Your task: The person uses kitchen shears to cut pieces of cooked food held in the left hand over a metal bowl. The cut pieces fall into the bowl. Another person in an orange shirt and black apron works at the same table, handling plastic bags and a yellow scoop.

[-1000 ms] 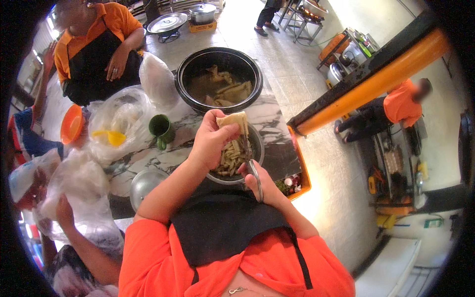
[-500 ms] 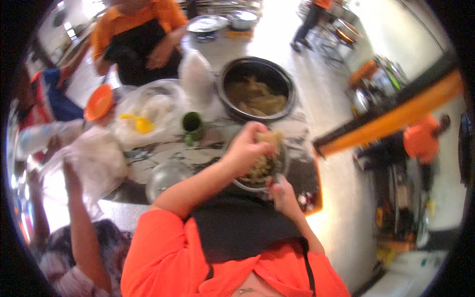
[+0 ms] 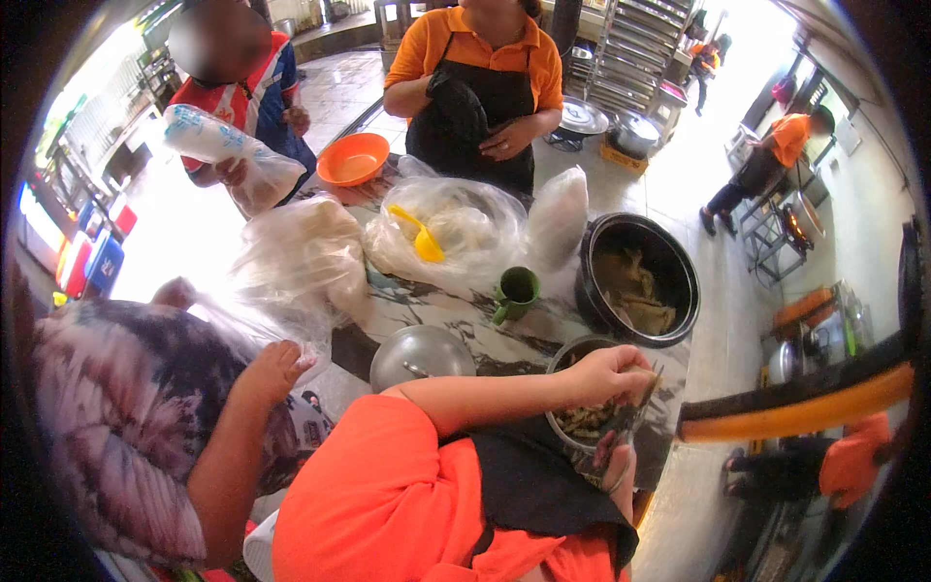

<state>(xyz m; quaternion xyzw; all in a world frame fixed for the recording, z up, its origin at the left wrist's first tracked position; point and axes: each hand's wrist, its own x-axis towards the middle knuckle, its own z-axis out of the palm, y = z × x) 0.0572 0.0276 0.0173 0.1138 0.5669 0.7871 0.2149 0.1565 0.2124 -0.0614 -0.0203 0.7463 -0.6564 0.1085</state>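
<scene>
My left hand (image 3: 613, 374) reaches across my body and is closed on a pinch of brownish food strips. It hovers over a metal bowl (image 3: 572, 351) filled with the same food, at the near edge of the marbled table (image 3: 456, 315). Just below the bowl, my right hand (image 3: 617, 464) grips what looks like a clear plastic bag (image 3: 632, 419) held up against the bowl's rim. My orange sleeve and black apron hide the near part of the bowl.
A large black pot (image 3: 679, 254) of cooked food stands at the right. A green mug (image 3: 515, 293), a round metal lid (image 3: 423, 355), clear bags with a yellow scoop (image 3: 428, 242) and an orange bowl (image 3: 353, 158) crowd the table. Other people stand around, two of them handling bags.
My left hand has come down from holding strips lifted above the bowl to just over it. The view has swung left, bringing the people on that side into sight.
</scene>
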